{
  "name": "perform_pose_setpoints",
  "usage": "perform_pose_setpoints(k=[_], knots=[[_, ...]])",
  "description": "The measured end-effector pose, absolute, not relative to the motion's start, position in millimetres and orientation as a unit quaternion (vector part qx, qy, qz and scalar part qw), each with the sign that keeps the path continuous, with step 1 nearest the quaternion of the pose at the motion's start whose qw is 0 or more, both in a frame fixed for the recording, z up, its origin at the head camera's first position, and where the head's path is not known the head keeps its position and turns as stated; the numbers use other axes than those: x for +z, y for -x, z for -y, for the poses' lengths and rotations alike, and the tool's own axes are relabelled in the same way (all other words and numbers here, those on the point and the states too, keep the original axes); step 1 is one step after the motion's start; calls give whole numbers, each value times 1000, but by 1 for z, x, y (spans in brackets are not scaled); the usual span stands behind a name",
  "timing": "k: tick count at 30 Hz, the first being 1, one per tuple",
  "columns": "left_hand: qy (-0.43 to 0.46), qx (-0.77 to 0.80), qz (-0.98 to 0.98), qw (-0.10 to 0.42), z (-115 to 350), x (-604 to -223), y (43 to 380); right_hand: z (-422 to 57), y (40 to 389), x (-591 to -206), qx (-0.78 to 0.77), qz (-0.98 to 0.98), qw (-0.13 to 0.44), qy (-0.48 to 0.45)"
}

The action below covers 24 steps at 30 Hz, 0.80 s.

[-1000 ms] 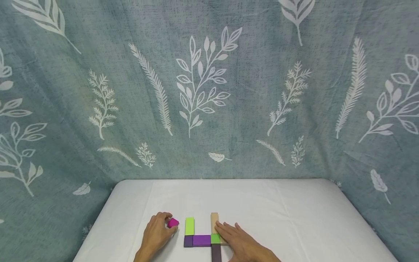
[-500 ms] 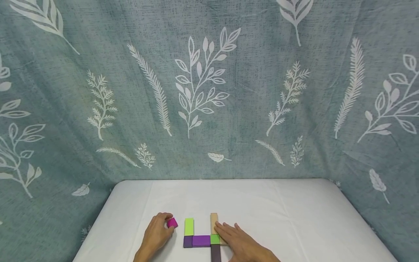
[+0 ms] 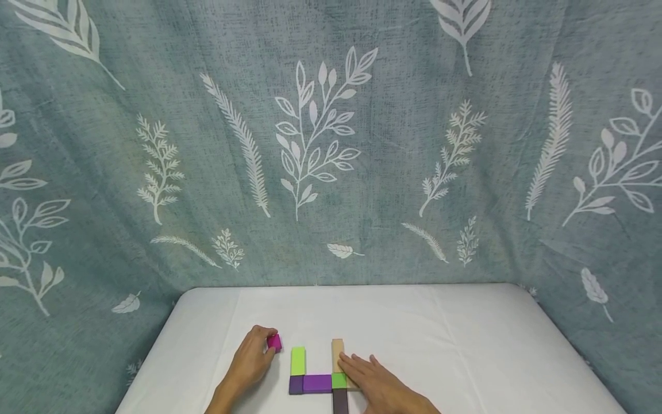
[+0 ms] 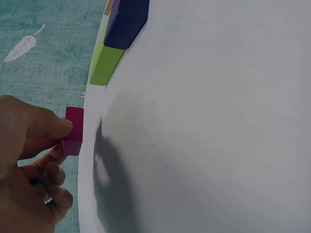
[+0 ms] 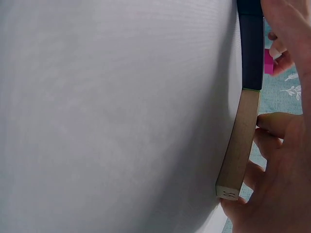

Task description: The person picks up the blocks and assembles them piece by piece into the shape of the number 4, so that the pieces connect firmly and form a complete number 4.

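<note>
My left hand [image 3: 250,359] pinches a small magenta block [image 3: 274,343] between thumb and fingers, left of a joined row of blocks. In the left wrist view the magenta block [image 4: 74,131] appears held off the white cloth. The row has a lime block [image 3: 297,361], a dark purple block [image 3: 296,384], a purple block [image 3: 317,384], a green block [image 3: 338,380] and a dark brown block [image 3: 340,401]. Fairly straight fingers of my right hand [image 3: 380,382] rest on a tan wooden block [image 3: 338,351]. Another tan block [image 5: 239,145], marked on its end, lies partly under that hand.
A white cloth-covered table [image 3: 455,333] lies under everything. Behind it and at both sides hangs a blue-green curtain [image 3: 383,172] with white leaf prints.
My left hand has moved a little farther from me with the magenta block, which has turned slightly. The right hand and the row of blocks hold their places.
</note>
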State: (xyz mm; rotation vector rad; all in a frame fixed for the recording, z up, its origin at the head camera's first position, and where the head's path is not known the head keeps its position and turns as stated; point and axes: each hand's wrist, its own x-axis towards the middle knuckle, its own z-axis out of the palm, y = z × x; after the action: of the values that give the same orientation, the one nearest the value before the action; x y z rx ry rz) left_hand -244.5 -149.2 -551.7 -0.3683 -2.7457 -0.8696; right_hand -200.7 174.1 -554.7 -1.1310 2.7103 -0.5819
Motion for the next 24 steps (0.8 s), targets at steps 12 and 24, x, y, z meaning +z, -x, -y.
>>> perform_pose_setpoints(k=[12, 24], knots=[[140, -329, 929, 98, 140, -550, 259, -175, 202, -553, -191, -907, 95, 363], [182, -341, 920, 73, 126, -545, 267, -173, 204, -552, -184, -912, 110, 351]])
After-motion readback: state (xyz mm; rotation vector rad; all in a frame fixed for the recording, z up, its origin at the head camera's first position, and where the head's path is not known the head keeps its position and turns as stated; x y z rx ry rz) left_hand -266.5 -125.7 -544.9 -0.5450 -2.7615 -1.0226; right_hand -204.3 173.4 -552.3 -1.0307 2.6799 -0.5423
